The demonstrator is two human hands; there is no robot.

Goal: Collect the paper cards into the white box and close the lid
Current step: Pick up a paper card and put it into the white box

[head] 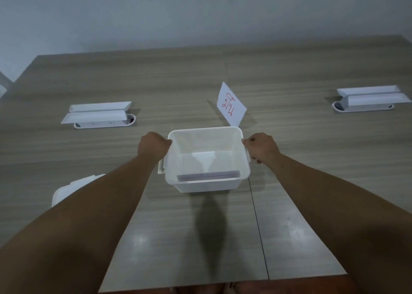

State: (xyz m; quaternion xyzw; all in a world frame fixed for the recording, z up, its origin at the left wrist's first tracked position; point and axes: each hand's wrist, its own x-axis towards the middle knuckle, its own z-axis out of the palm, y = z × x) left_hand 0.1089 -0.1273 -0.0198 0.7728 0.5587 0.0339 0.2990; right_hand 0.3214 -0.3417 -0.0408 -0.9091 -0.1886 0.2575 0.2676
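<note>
Both hands clasp the open white box (207, 160) at mid-table: left hand (153, 145) and right hand (260, 147) closed on its side latches. A card stack (208, 176) seems to lie inside. One card (231, 106) stands behind; next, collect it. The lid (73, 187) waits left, under the forearm.

Lid (66, 190) mostly hidden behind the left forearm; card stack (208, 176) in the box blurred, faces unreadable.

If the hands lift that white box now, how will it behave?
The white box is probably light: thin translucent plastic, only a thin card stack inside. It is unlikely to tip, wide and gripped both sides. Smooth walls may be slippery.
</note>
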